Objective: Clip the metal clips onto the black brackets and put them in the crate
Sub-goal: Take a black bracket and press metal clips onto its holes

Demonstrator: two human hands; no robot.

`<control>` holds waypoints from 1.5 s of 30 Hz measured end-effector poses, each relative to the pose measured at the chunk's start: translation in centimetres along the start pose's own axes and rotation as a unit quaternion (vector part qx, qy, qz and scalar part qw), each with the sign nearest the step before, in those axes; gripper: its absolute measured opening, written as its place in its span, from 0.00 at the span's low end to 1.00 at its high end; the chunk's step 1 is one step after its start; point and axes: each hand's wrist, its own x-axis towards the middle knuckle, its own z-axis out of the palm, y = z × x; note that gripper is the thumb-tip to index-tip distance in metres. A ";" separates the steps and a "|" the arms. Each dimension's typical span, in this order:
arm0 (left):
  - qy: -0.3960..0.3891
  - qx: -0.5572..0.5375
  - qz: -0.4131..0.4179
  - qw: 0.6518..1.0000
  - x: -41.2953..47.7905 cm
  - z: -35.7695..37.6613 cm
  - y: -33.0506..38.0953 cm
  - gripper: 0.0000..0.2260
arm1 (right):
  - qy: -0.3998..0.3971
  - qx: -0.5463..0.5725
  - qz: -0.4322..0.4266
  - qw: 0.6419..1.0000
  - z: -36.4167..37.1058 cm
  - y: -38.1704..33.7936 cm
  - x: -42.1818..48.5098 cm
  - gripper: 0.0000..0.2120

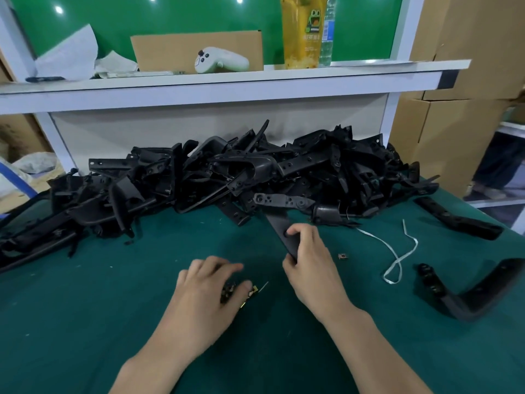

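Right hand (309,268) grips black bracket (279,224) by its arm, likely stiff, light; left hand (204,294) covers small metal clips (228,291), grasp unclear

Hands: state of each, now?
Left hand: pinching metal clips on the mat.
Right hand: gripping a black bracket by its end.

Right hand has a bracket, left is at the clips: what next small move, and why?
Probably the left hand should lift one of the small brass-coloured metal clips by its thumb and carry it to the long black plastic bracket that the right hand grips near its lower end; no clip shows on that bracket yet.
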 end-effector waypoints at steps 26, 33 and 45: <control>0.061 -0.208 -0.045 0.975 0.3 0.8 0.7 0.06 | 0.045 -0.020 0.040 0.998 -1.2 -0.3 0.1 0.12; 0.030 -0.135 -0.024 0.990 -0.4 0.7 1.1 0.07 | 0.009 -0.038 0.038 0.999 -0.9 -0.1 0.0 0.13; 0.094 -0.434 -0.149 0.883 0.8 -0.1 1.5 0.11 | 0.006 -0.046 0.029 0.999 -0.5 0.0 0.0 0.14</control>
